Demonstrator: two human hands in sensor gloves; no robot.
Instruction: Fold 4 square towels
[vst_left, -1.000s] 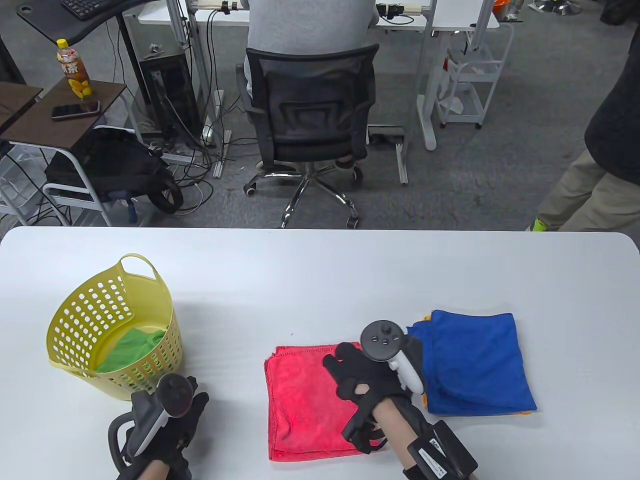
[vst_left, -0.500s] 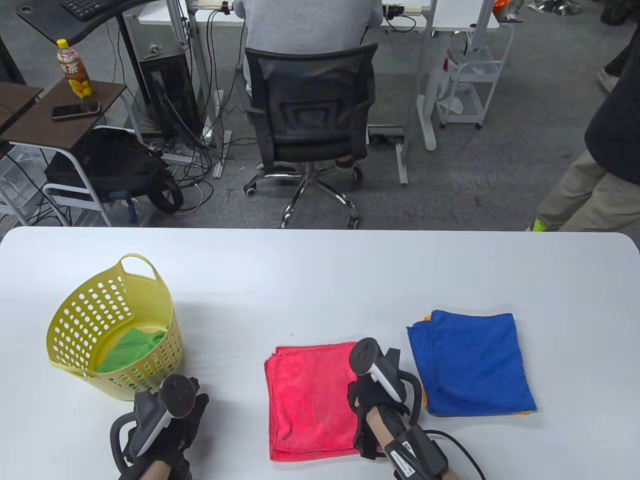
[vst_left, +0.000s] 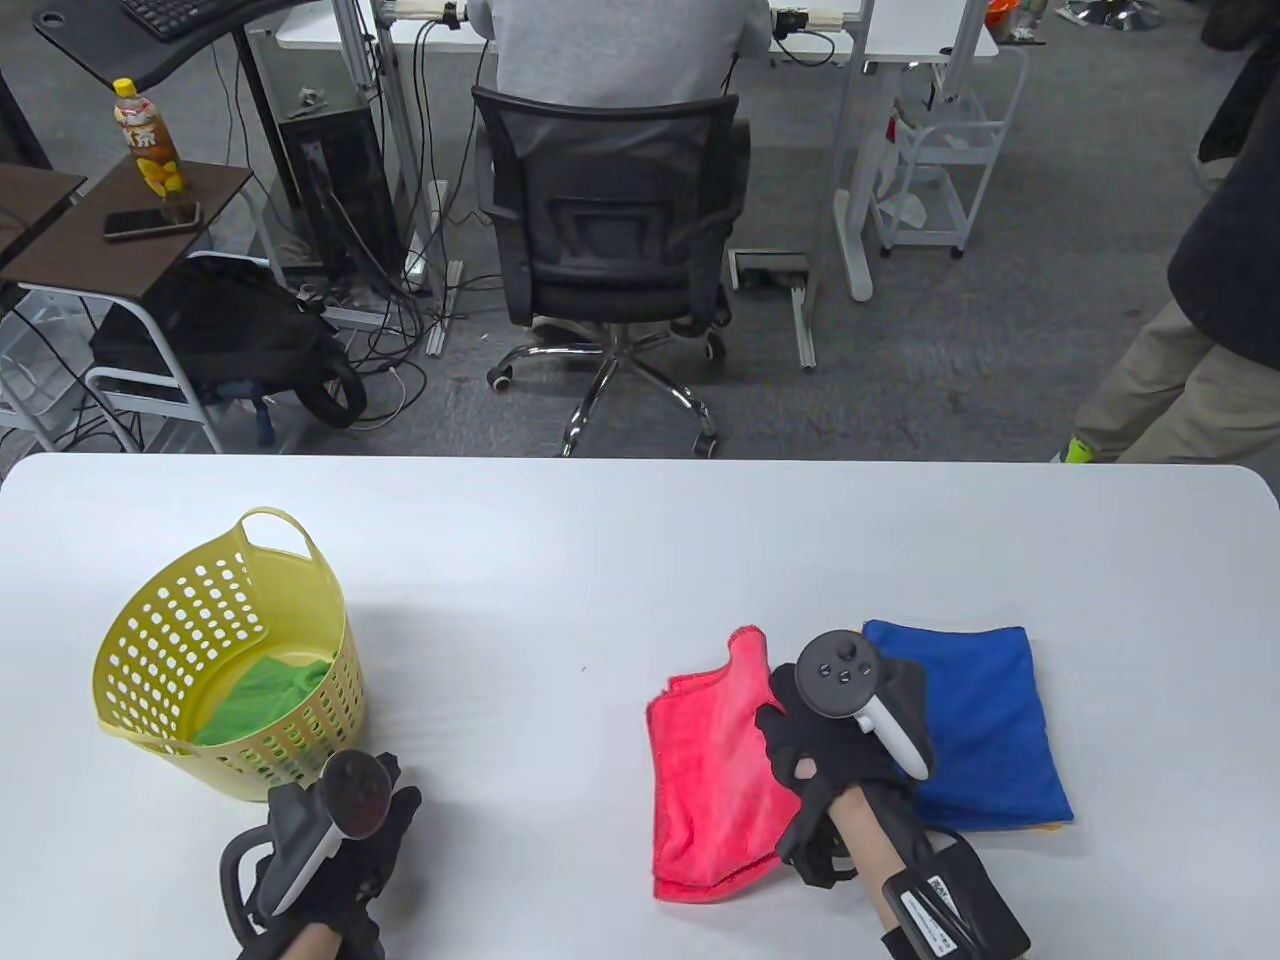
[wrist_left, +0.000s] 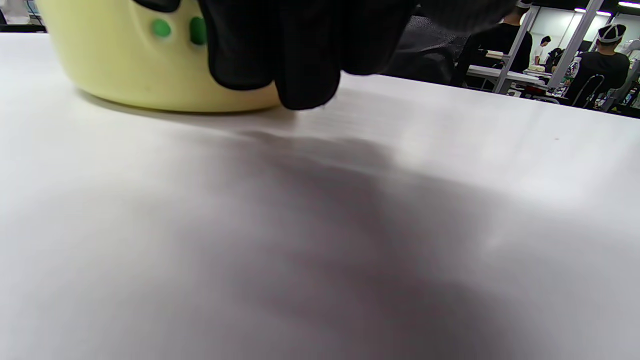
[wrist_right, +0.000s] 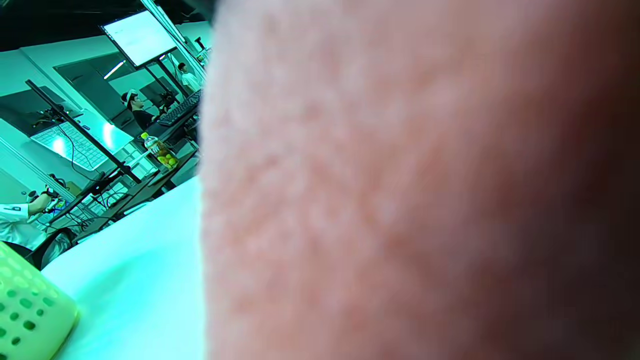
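The right hand (vst_left: 840, 740) grips the folded red towel (vst_left: 710, 770), its right edge lifted beside the blue towel (vst_left: 975, 720); the right wrist view is filled with blurred red cloth, so the fingers' closure cannot be told exactly. Left of the blue towel stands the yellow basket (vst_left: 150, 640) holding a green towel (vst_left: 265, 695). The left hand (vst_left: 340, 860) rests on the bench (vst_left: 600, 560) just below the basket, holding nothing, fingers seemingly loosely curled.
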